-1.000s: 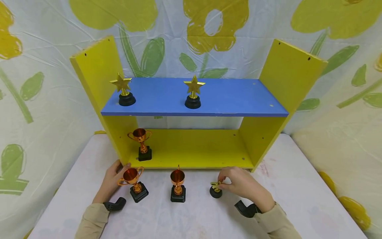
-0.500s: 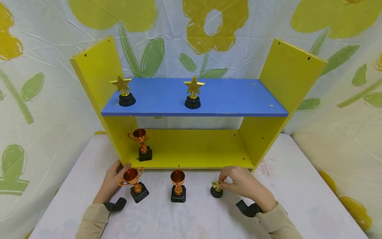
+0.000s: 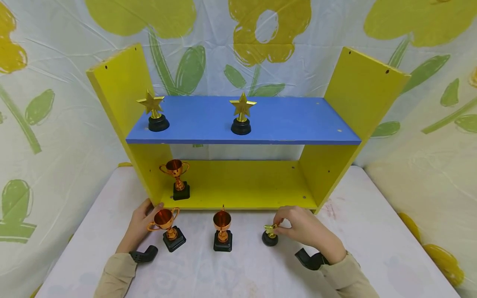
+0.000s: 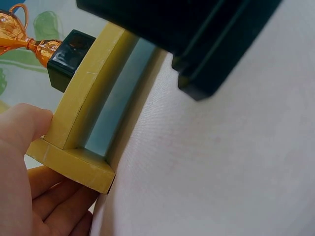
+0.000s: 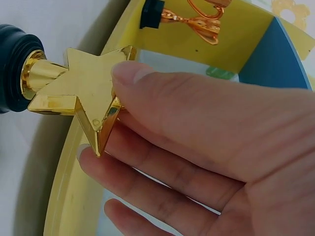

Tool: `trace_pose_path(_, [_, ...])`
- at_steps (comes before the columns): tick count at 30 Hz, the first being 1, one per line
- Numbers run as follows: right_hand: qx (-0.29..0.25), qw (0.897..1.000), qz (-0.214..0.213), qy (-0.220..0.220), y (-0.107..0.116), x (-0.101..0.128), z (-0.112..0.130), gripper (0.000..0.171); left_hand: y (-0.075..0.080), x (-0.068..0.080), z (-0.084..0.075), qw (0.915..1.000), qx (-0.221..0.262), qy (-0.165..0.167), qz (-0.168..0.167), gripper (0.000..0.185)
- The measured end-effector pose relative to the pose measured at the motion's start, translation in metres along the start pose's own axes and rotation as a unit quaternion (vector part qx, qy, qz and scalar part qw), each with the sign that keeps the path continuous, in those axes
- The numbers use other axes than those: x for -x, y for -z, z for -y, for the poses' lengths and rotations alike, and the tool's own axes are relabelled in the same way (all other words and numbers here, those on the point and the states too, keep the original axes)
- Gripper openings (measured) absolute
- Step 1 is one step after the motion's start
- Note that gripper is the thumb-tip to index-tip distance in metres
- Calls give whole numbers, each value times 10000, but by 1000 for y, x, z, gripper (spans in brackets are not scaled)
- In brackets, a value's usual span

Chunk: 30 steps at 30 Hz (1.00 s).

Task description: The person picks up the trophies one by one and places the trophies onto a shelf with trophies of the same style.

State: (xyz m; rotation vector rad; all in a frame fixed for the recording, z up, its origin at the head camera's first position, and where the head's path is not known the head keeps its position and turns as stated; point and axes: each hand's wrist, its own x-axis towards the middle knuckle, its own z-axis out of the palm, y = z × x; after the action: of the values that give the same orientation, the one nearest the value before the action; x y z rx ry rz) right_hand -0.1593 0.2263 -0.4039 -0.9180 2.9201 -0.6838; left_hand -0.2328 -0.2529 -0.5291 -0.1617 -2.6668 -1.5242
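My right hand [image 3: 305,231] pinches a gold star trophy [image 3: 270,238] by its star, low in front of the shelf's right half. The right wrist view shows the thumb on the flat of the star [image 5: 83,88], fingers behind it. My left hand [image 3: 138,223] holds the front left bottom corner of the yellow and blue shelf unit [image 4: 74,166], thumb on one side and fingers on the other. Beside that hand stands a bronze cup trophy [image 3: 172,234] with a black base. Another bronze cup [image 3: 222,231] stands on the table between the hands.
On the blue upper shelf [image 3: 290,120] stand two gold star trophies, one at the left [image 3: 158,122] and one near the middle [image 3: 241,126]. A bronze cup [image 3: 181,190] occupies the left end of the yellow lower shelf [image 3: 246,186]. Flowered cloth [image 3: 275,78] hangs behind.
Almost nothing differs. The right hand and the star trophy have shifted very slightly to the right since a second ago; the left hand and other trophies stay where they were.
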Motion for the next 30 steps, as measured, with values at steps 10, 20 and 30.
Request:
trace_pose_path(10, [8, 9999, -158, -16, 3, 1, 1, 11, 0, -1, 1, 9999, 71, 63, 56, 62])
trace_pose_path(20, [19, 9997, -220, 40, 3, 1, 0, 12, 1, 1, 0, 9999, 98, 69, 54, 60])
trace_pose_path(30, [-6, 9997, -228, 126, 2, 1, -1, 12, 1, -1, 0, 9998, 190, 24, 69, 61])
